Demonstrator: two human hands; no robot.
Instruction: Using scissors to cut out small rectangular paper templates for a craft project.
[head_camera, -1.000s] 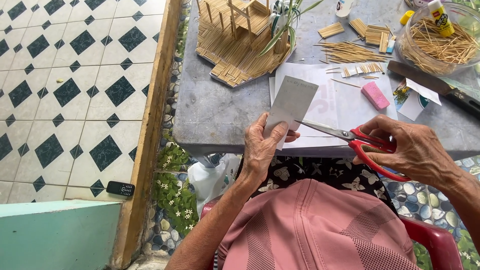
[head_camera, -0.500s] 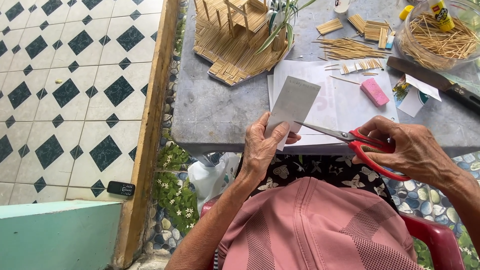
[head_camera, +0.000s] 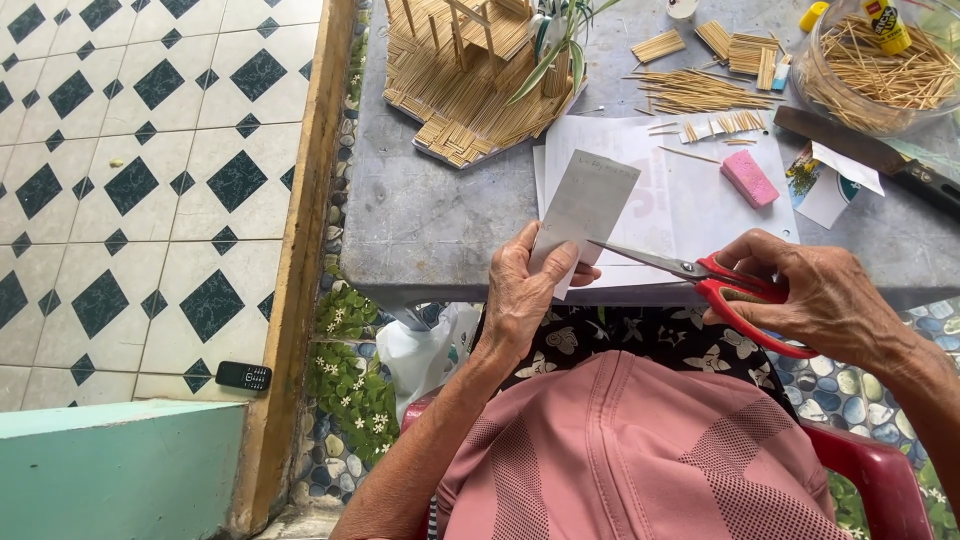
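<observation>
My left hand (head_camera: 528, 292) pinches the lower edge of a small white paper card (head_camera: 588, 205), held upright over the near edge of the grey table (head_camera: 430, 215). In my right hand (head_camera: 815, 290) are red-handled scissors (head_camera: 715, 283), fingers through the loops. Their blades are open and point left, with the tips touching the card's right edge near my left thumb. Under the card lie white paper sheets (head_camera: 680, 190) with a pink eraser (head_camera: 750, 178) on them.
A model house of thin wooden sticks (head_camera: 470, 70) stands at the table's far left, with a green plant beside it. Loose sticks (head_camera: 700, 90), a clear bowl of sticks (head_camera: 880, 70) and a dark knife (head_camera: 870, 155) lie at the right. A phone (head_camera: 243, 376) rests on the tiled floor.
The scissor blades have come closer to the card and now meet its edge. Both hands stay in nearly the same place.
</observation>
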